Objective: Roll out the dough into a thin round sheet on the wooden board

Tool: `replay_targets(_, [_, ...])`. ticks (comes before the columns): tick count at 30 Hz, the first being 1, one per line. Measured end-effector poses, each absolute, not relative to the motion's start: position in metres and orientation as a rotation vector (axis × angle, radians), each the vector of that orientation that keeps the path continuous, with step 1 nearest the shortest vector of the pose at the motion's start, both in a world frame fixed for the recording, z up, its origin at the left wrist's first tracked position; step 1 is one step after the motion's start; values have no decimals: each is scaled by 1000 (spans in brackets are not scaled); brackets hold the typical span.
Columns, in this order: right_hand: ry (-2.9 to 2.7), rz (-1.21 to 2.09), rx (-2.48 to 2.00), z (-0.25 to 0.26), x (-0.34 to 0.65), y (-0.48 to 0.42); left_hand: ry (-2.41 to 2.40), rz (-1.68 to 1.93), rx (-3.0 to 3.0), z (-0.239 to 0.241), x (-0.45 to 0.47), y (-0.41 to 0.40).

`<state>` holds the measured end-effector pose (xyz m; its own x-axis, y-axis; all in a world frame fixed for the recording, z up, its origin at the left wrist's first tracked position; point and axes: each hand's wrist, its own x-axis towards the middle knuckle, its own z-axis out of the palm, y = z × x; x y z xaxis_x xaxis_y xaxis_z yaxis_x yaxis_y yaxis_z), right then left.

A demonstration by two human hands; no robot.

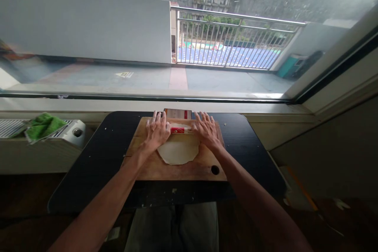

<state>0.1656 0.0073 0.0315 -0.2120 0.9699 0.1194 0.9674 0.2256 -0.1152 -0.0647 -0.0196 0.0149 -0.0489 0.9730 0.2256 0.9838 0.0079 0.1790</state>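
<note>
A flat, pale sheet of dough [178,152] with an uneven edge lies on a wooden cutting board [180,172]. Across its far part rests a rolling pin [178,130], a red-and-white wrapped stretch of it showing between my hands. My left hand [158,129] lies over the pin's left end, fingers stretched forward and apart. Over the right end is my right hand [205,128], palm down, its fingers likewise spread. Both palms hide the pin's ends. White flour-like powder shows on the fingertips.
The board lies on a black table [245,157] with small crumbs on it. Behind the board, a phone or tablet [180,113] sits near the windowsill [236,107]. A green cloth [45,126] hangs over a white appliance [72,136] at left.
</note>
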Motion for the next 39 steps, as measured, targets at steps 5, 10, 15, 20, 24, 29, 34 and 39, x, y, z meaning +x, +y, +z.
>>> replay_targets(5, [-2295,-33,-1863,36,163,-12,-2162,-454,-2167,17,-65,-34])
replay_targets(10, [-2252,-58,-1834,36,161,10,-2187,-426,-2137,20,-63,-10])
replay_targets(15, [-2231,0,-1803,37,158,54,-2083,-381,-2209,21,-69,32])
replay_targets(20, [-2229,149,-1828,40,152,95,-2078,-297,-2254,25,-75,65])
replay_targets(24, [-2250,238,-1859,42,150,104,-2086,-270,-2270,23,-77,74])
replay_targets(29, [-2316,136,-1856,41,153,73,-2067,-291,-2257,17,-74,55])
replay_targets(34, [-2325,87,-1899,48,157,22,-2104,-355,-2219,17,-66,17])
replay_targets(39, [-2320,91,-1920,49,158,-21,-2109,-466,-2221,12,-65,-18])
